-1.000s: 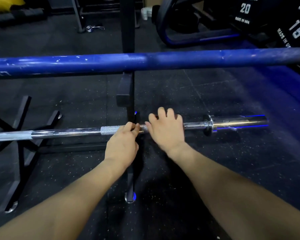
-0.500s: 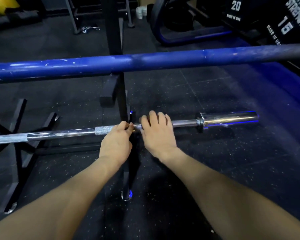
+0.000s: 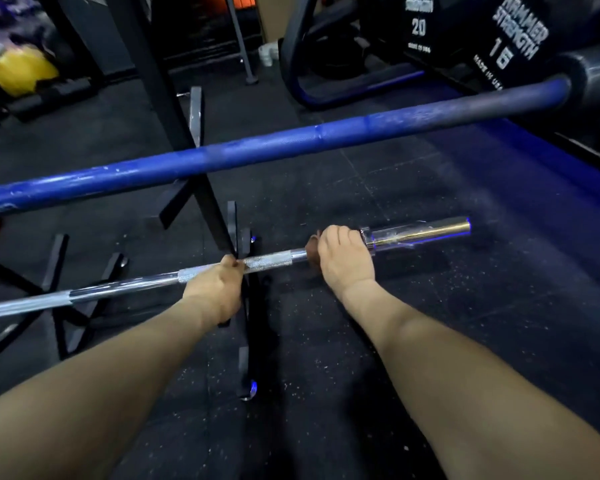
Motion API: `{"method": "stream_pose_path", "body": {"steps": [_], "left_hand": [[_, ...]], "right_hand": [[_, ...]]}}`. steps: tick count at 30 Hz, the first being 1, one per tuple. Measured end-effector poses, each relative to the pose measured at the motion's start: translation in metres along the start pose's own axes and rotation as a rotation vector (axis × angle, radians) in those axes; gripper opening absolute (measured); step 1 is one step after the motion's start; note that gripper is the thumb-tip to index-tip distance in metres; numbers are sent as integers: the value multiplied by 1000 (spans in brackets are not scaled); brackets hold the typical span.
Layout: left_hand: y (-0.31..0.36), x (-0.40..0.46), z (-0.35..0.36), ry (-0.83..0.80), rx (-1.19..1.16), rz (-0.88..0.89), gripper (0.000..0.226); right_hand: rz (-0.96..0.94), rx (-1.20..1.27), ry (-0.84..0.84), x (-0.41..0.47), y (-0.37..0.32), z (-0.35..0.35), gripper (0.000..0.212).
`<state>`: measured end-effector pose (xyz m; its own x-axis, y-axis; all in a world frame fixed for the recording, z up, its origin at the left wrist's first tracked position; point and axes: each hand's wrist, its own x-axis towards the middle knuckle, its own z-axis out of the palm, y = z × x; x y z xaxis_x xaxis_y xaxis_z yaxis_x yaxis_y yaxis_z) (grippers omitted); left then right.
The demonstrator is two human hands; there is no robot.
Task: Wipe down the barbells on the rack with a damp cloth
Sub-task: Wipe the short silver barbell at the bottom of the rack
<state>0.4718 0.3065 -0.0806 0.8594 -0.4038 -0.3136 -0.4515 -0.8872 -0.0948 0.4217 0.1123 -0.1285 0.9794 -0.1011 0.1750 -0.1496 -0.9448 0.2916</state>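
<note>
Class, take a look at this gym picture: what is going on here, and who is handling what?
A person is wiping the lower chrome barbell on a rack. The left hand grips the shaft near the knurled part. The right hand wraps a brownish cloth around the shaft next to the sleeve collar. A blue barbell sits higher up, untouched by either hand.

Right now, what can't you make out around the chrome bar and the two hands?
- Brown cloth, head view: mostly covered by the right hand; dampness unknowable.
- Chrome barbell: left end cut off by the frame edge.
- Left hand: fingers hidden behind its back.
- Blue barbell: both ends out of frame or blurred.
</note>
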Motion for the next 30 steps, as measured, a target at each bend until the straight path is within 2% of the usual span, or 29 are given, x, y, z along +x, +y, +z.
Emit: {"method": "stream_pose_path", "body": {"steps": [3, 10, 15, 16, 20, 22, 23, 26, 30], "left_hand": [[11, -11, -7, 9, 51, -6, 50], [42, -8, -16, 60, 54, 48, 56], [44, 10, -10, 140, 22, 77, 59], [44, 15, -10, 165, 12, 74, 58], [48, 29, -6, 299, -124, 77, 48], [49, 31, 1, 348, -152, 113, 48], [48, 31, 6, 367, -186, 109, 47], [43, 32, 18, 365, -312, 53, 46], [34, 31, 25, 349, -382, 16, 42]], "right_hand": [[44, 60, -28, -9, 4, -3, 33], [68, 139, -150, -22, 8, -14, 33], [200, 244, -260, -41, -1, -17, 37], [238, 249, -220, -42, -5, -15, 38], [350, 201, 195, -23, -9, -18, 32], [344, 186, 294, -5, -7, -18, 32], [346, 154, 263, 3, -4, -23, 32], [303, 188, 23, 10, 0, -15, 30], [206, 189, -85, -25, -9, 1, 41]]}}
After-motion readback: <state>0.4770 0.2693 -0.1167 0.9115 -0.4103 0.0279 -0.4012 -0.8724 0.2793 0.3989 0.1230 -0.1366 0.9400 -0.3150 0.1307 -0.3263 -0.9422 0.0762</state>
